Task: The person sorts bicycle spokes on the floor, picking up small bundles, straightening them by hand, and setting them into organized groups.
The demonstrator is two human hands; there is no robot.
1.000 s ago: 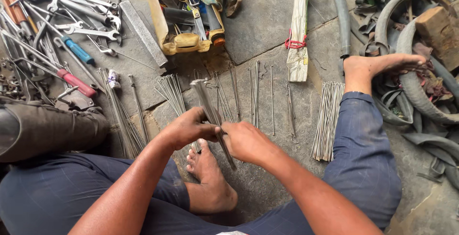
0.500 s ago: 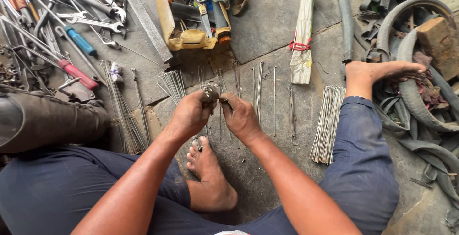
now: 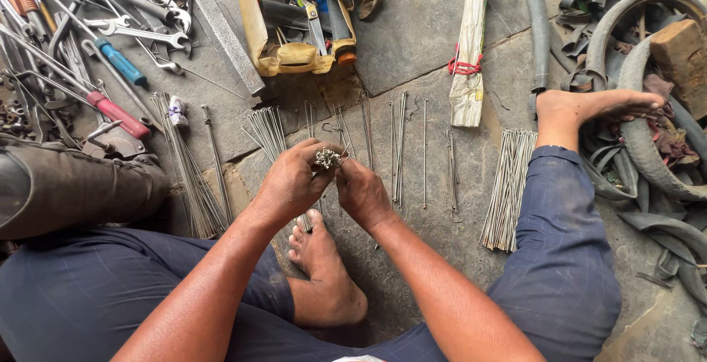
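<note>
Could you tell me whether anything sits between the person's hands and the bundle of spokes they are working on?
Nothing visible does. The left hand is wrapped around the bundle of spokes, and the right hand touches its upper ends. The loose spokes on the stone floor lie beyond the hands, not between them.

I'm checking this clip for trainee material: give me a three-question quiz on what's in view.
1. True or false: the left hand and right hand together hold one bundle of spokes.
2. The paper-wrapped bundle is tied with cord of which colour? A red, B blue, C green.
3. Fill in: the loose spoke pile lies on the floor beside the person's right ____.

Key: 1 true; 2 A; 3 leg.
</note>
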